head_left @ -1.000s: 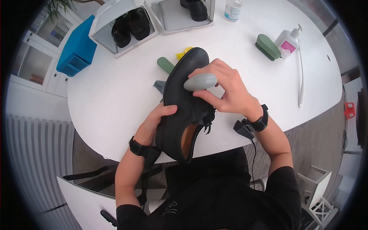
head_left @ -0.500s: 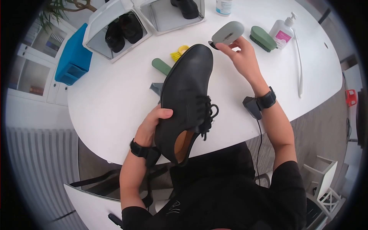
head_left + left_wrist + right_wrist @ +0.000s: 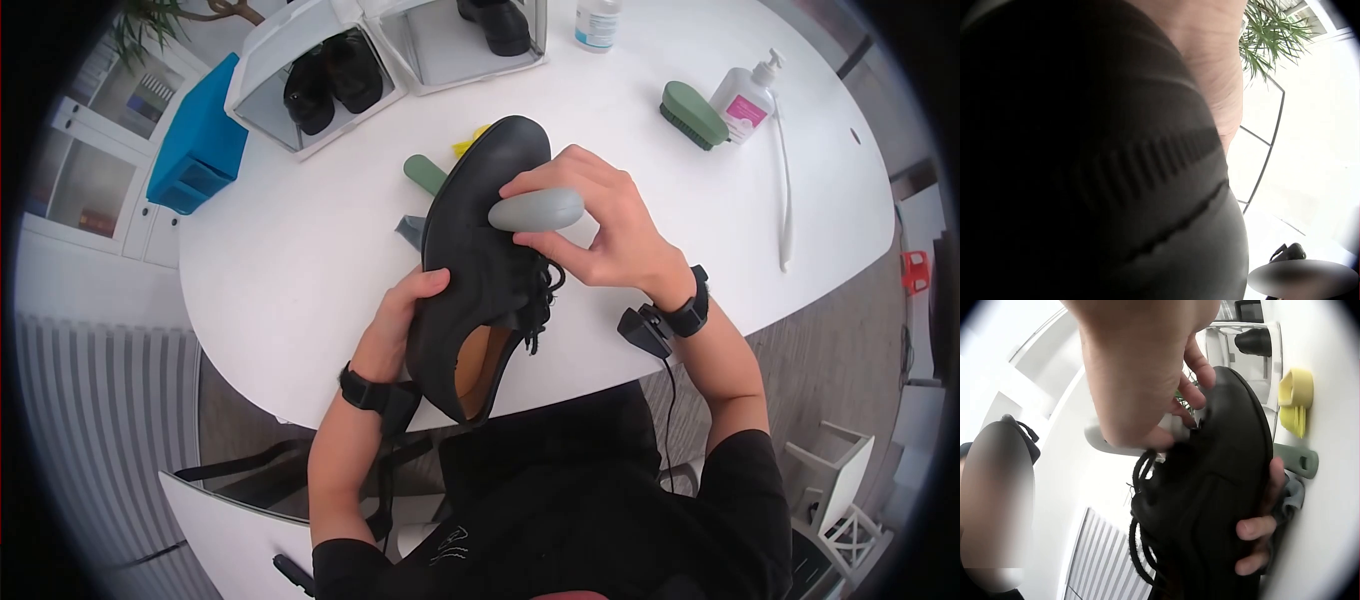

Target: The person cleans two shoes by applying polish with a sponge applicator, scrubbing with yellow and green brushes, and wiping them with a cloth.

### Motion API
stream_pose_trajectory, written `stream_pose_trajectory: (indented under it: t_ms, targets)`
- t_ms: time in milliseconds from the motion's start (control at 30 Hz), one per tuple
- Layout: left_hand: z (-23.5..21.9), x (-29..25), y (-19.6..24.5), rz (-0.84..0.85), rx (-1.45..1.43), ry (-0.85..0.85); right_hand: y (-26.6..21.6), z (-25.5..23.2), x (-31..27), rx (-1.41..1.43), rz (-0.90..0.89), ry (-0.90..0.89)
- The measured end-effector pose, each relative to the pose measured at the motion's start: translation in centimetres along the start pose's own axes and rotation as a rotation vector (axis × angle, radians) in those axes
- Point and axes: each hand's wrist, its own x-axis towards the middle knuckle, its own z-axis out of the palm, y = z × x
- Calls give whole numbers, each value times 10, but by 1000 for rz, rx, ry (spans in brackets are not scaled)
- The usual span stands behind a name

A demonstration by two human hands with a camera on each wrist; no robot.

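A black lace-up shoe [image 3: 470, 240] is held up over the table, toe pointing away and tan lining showing at its opening. My left hand [image 3: 393, 312] grips it by the sole side, thumb on the upper; its other fingers [image 3: 1255, 528] curl round the shoe in the right wrist view. In my right hand [image 3: 605, 225] is a smooth grey oval tool [image 3: 537, 209], pinched between thumb and fingers. Its inner end rests at the shoe's vamp, above the laces [image 3: 545, 290]; the working face is hidden. The left wrist view is filled by the dark shoe [image 3: 1166, 169].
Beyond the shoe lie a yellow brush [image 3: 1297, 394], a green handle [image 3: 424, 173] and a grey cloth [image 3: 409, 231]. A green brush [image 3: 694, 115], a pump bottle [image 3: 745, 100] and a long white stick [image 3: 786, 200] are at right. Open shoe boxes [image 3: 350, 125] and a blue box [image 3: 205, 135] stand behind.
The right hand lifted the grey tool away beyond the toe, showing its black end, then brought it back onto the upper. The shoe rolled slightly in the left hand's grip.
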Motion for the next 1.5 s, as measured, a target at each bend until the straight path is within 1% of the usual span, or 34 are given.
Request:
stream_pose_trajectory:
  t_ms: [33, 100, 133, 200, 233, 267, 333, 367, 400, 467, 500, 533, 567, 600, 667, 700, 800, 867, 933, 967, 1033, 1067, 1167, 1200, 1267, 1300, 1333, 1400, 1433, 1500]
  targets:
    - [-1, 1, -1, -4, 1, -2, 1, -1, 0, -2, 4, 2]
    - [-3, 2, -1, 9, 68, 7, 1, -1, 0, -72, 93, -3]
    - [-3, 0, -1, 2, 71, 6, 5, 0, 1, -73, 100, 3]
    - [-3, -3, 1, -57, 118, 29, 17, 2, 4, -97, -8, 245]
    - [-3, -3, 0, -65, 120, 24, 19, -2, 5, -116, 53, 281]
    - [-3, -2, -1, -61, 134, 22, 25, -5, 4, -120, 60, 284]
    - [-5, -2, -2, -56, 154, 20, 42, -11, 4, -33, 474, 351]
    - [-8, 0, -4, -37, 115, -31, 47, -17, 5, -19, 533, 322]
    - [-9, 0, -4, -20, 76, -84, 56, -19, 2, -21, 535, 331]
    - [3, -2, -1, -19, 62, -63, 71, -16, -6, 108, 542, 361]
    - [6, -3, -2, -9, 30, -34, 64, -18, -3, 107, 540, 355]
    - [3, -3, -2, -2, 19, -28, 48, -20, 1, 196, 508, 398]
    - [-3, -1, -1, -24, 11, -14, 36, -19, 3, 288, 474, 438]
    - [-9, 1, 0, -45, 5, 0, 29, -17, 3, 296, 470, 427]
    - [-17, 5, -1, -3, 18, -7, 19, -13, -1, 206, 303, 155]
    - [-16, 6, 0, 31, 34, -22, 15, -6, -2, 124, 206, 109]
    - [-8, 4, -1, 55, 35, -1, 2, 8, -3, 117, 169, 61]
    - [-5, 3, -1, 59, 28, -21, 2, 4, -2, 118, 153, 44]
    - [-6, 4, -2, 58, 25, -46, 1, 2, -1, -3, 116, 49]
    - [-8, 5, -2, 48, 49, -58, 4, 1, -1, -4, 120, 52]
    - [-11, 5, -2, 24, 83, -69, 14, 2, 1, -155, 67, 166]
    - [-11, 4, -3, 8, 85, -52, 19, 1, 1, -155, 80, 176]
    - [-12, 4, -8, -22, 75, -61, 38, -8, 5, -230, 241, 377]
    - [-12, 3, -11, -22, 56, -75, 48, -12, 5, -235, 248, 386]
    - [-12, 5, -12, -17, 20, -105, 68, -19, -1, -274, 464, 263]
    - [-8, 5, -9, -13, 10, -114, 65, -21, 0, -213, 469, 307]
    - [-5, 6, -7, -9, -1, -122, 61, -23, 0, -216, 466, 305]
    - [2, 0, -5, -34, -22, -59, 45, -23, -1, 62, 434, 377]
    - [5, -3, -4, -37, -31, -34, 38, -20, -1, 68, 427, 367]
    - [8, -4, -1, -19, -51, 4, 25, -13, -1, 191, 231, 301]
